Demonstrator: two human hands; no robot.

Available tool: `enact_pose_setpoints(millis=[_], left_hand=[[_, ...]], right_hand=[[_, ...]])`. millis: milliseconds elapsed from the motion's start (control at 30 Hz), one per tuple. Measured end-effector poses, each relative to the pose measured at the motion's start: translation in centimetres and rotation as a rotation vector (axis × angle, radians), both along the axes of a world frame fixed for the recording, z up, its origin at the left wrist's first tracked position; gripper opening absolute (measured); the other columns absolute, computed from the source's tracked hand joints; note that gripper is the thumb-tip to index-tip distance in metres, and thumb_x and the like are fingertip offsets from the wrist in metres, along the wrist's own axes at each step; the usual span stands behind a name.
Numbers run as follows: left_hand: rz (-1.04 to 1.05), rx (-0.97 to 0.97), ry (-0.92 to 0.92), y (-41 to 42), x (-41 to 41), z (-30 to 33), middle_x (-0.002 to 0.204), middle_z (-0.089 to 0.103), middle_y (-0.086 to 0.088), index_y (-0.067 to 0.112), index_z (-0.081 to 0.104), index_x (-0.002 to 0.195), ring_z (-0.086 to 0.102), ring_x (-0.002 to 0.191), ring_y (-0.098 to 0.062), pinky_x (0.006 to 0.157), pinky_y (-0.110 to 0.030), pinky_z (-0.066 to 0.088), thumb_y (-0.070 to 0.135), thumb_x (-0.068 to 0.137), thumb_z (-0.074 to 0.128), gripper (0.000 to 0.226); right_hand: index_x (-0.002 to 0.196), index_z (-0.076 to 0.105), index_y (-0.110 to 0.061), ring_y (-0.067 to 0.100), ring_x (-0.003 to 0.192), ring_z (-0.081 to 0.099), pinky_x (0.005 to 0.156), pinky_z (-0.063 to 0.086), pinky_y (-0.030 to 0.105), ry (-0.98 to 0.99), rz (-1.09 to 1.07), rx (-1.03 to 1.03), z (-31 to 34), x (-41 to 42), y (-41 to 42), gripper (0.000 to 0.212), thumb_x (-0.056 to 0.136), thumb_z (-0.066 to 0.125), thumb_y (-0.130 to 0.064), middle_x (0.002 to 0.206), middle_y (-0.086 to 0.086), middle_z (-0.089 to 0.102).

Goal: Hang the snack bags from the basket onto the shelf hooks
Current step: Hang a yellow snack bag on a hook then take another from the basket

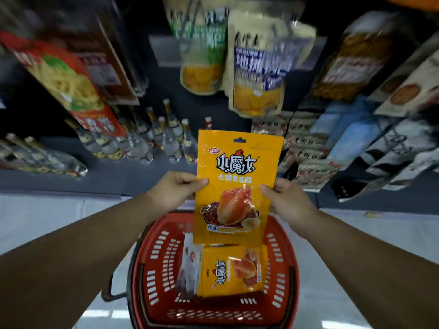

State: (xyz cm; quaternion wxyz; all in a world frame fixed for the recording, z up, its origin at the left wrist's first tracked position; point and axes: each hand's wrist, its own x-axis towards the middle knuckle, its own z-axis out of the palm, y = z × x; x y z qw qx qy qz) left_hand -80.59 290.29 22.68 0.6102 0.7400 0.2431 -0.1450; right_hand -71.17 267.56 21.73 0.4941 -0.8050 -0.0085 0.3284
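I hold an orange snack bag (237,181) upright in front of me, above the red basket (152,269). My left hand (175,189) pinches its left edge and my right hand (287,200) pinches its right edge. The bag's hang hole is at its top, below the hanging rows. More orange snack bags (230,271) lie flat in the basket beside a few pale packets (190,264). Shelf hooks (187,17) hold blurred snack bags above.
Hanging bags crowd the display: a yellow noodle-like pack (69,79) at left, peach pouches (256,74) in the centre, brown packs (356,60) at right. Several clear bottles (166,138) stand on the low shelf. The basket sits on a pale tiled floor (59,214).
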Motion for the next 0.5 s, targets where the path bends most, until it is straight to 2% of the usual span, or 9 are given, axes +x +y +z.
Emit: enact_pose_setpoints(millis=[67, 133, 200, 233, 300, 333, 400, 500], left_hand=[[-0.029, 0.037, -0.053, 0.4, 1.2, 5.6, 0.072, 0.073, 0.011, 0.010, 0.073, 0.088, 0.063, 0.058, 0.002, 0.064, -0.012, 0.049, 0.022, 0.095, 0.054, 0.023], [-0.031, 0.060, -0.118, 0.8, 2.1, 11.3, 0.076, 0.074, 0.006, 0.006, 0.073, 0.088, 0.065, 0.062, -0.007, 0.065, -0.017, 0.052, 0.020, 0.094, 0.055, 0.024], [-0.022, 0.084, -0.188, 1.3, 2.8, 16.8, 0.087, 0.076, -0.002, 0.003, 0.074, 0.091, 0.070, 0.083, -0.022, 0.079, -0.030, 0.056, 0.021, 0.092, 0.058, 0.024], [-0.012, 0.091, -0.226, 1.4, 3.1, 19.6, 0.089, 0.076, -0.003, 0.002, 0.074, 0.092, 0.071, 0.086, -0.023, 0.081, -0.032, 0.055, 0.020, 0.092, 0.059, 0.024], [-0.008, 0.083, -0.304, 1.5, 3.3, 25.0, 0.080, 0.076, -0.001, 0.003, 0.072, 0.082, 0.072, 0.074, -0.015, 0.065, -0.021, 0.055, 0.016, 0.093, 0.058, 0.022], [-0.004, 0.088, -0.342, 1.4, 3.3, 27.7, 0.075, 0.075, -0.001, 0.003, 0.071, 0.077, 0.071, 0.069, -0.013, 0.058, -0.017, 0.052, 0.015, 0.093, 0.058, 0.023], [-0.013, 0.119, -0.412, 1.2, 3.1, 32.9, 0.077, 0.075, -0.007, -0.002, 0.070, 0.079, 0.070, 0.071, -0.014, 0.058, -0.017, 0.051, 0.016, 0.093, 0.057, 0.026], [-0.037, 0.157, -0.514, 1.2, 2.4, 40.5, 0.094, 0.075, -0.010, -0.007, 0.070, 0.093, 0.072, 0.088, -0.021, 0.078, -0.027, 0.057, 0.020, 0.093, 0.057, 0.030]], right_hand=[[0.116, 0.064, -0.020, 0.027, 0.110, 0.062, 0.099, 0.047, 0.049, -0.022, -0.002, 0.058, 5.1, 1.3, 0.3, 0.023, 0.094, 0.057, -0.026, 0.124, 0.006, 0.064], [0.108, 0.066, -0.023, 0.025, 0.106, 0.064, 0.098, 0.048, 0.048, -0.092, 0.003, 0.113, 10.7, 2.3, 0.6, 0.017, 0.094, 0.057, -0.023, 0.120, 0.005, 0.066], [0.107, 0.067, -0.017, 0.016, 0.092, 0.068, 0.087, 0.055, 0.036, -0.188, 0.016, 0.160, 16.7, 3.2, 0.8, 0.016, 0.095, 0.056, -0.018, 0.110, 0.003, 0.070], [0.106, 0.066, -0.015, 0.009, 0.082, 0.070, 0.077, 0.056, 0.026, -0.237, 0.026, 0.183, 19.8, 3.4, 0.8, 0.015, 0.095, 0.056, -0.016, 0.103, 0.001, 0.071], [0.102, 0.066, -0.015, 0.000, 0.070, 0.069, 0.059, 0.054, 0.014, -0.303, 0.057, 0.231, 25.7, 3.6, 0.5, 0.013, 0.095, 0.055, -0.014, 0.094, -0.003, 0.071], [0.102, 0.066, -0.016, 0.002, 0.073, 0.070, 0.058, 0.054, 0.014, -0.331, 0.075, 0.247, 28.6, 3.6, 0.4, 0.013, 0.095, 0.055, -0.015, 0.095, -0.003, 0.072], [0.102, 0.066, -0.019, 0.009, 0.080, 0.072, 0.061, 0.056, 0.018, -0.371, 0.096, 0.269, 34.1, 3.3, 0.3, 0.014, 0.096, 0.054, -0.018, 0.098, -0.001, 0.073], [0.101, 0.067, -0.020, 0.018, 0.082, 0.073, 0.071, 0.059, 0.032, -0.461, 0.074, 0.281, 41.5, 2.9, 0.3, 0.014, 0.095, 0.055, -0.017, 0.095, 0.002, 0.075]])
